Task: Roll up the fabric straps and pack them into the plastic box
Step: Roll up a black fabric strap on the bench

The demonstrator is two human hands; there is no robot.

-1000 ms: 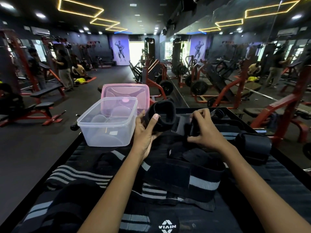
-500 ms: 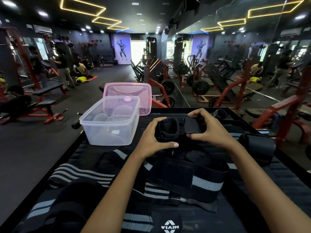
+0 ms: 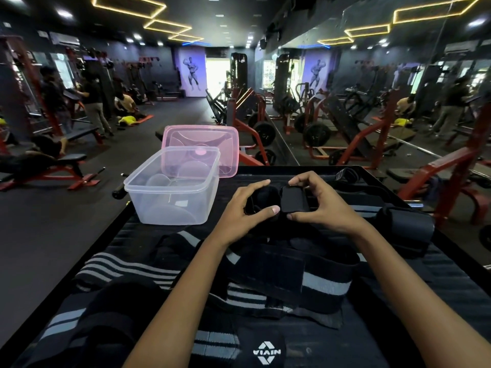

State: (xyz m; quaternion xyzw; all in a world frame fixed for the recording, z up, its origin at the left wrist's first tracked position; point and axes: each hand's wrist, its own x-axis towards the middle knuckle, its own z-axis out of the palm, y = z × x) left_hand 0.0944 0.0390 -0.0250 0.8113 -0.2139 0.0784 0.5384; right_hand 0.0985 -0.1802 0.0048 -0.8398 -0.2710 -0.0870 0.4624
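A black fabric strap (image 3: 268, 199), rolled into a bundle, is held just above the dark table between both hands. My left hand (image 3: 243, 213) grips the roll, thumb in front and fingers behind. My right hand (image 3: 321, 203) pinches the strap's flat end tab (image 3: 295, 201) against the roll. The clear plastic box (image 3: 172, 187) stands open and holds no straps, to the left of my hands. Its pink lid (image 3: 212, 144) leans behind it. Several black and grey-striped straps (image 3: 287, 277) lie loose on the table in front of me.
A rolled black wrap (image 3: 403, 229) lies at the table's right side. The table (image 3: 438, 288) has a raised black rim. Gym benches, weight machines and several people stand on the floor to the left; a mirror wall runs along the right.
Both hands have lowered the strap roll and brought it together. The left hand turned from palm-up under the roll to gripping it; the right hand folded the end tab onto it.
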